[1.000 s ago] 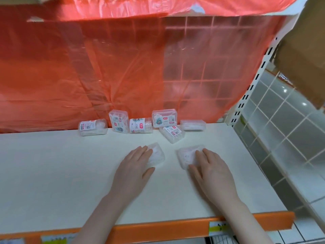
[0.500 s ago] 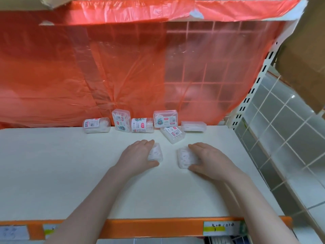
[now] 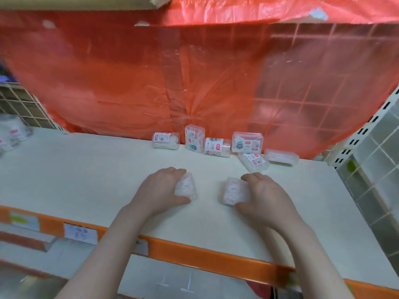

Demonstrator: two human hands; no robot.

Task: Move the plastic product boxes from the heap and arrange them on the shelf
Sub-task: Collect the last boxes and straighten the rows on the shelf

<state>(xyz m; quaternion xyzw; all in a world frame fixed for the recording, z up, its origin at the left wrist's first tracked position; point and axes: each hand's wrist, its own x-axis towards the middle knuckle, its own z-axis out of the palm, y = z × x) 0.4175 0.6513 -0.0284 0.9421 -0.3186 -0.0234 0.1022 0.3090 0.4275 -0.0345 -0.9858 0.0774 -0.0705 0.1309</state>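
Backdrop: red plastic sheet (image 3: 133,83) hangs behind the white shelf (image 3: 75,180), over a wire grid.
Left hand: left hand (image 3: 160,192) has its fingers curled over a clear box (image 3: 187,187), thumb at the box's near side, gripping it on the shelf.
Right hand: right hand (image 3: 266,196) curls round a second clear box (image 3: 234,190), fingers at its far side, thumb at its near corner.
Boxes held: both lie mid-shelf, apart from each other.
Heap: remaining boxes (image 3: 224,145) sit along the back edge, towards the right corner.
Front edge: orange strip (image 3: 194,253) with price labels.
Right side: tiled wall (image 3: 380,169).
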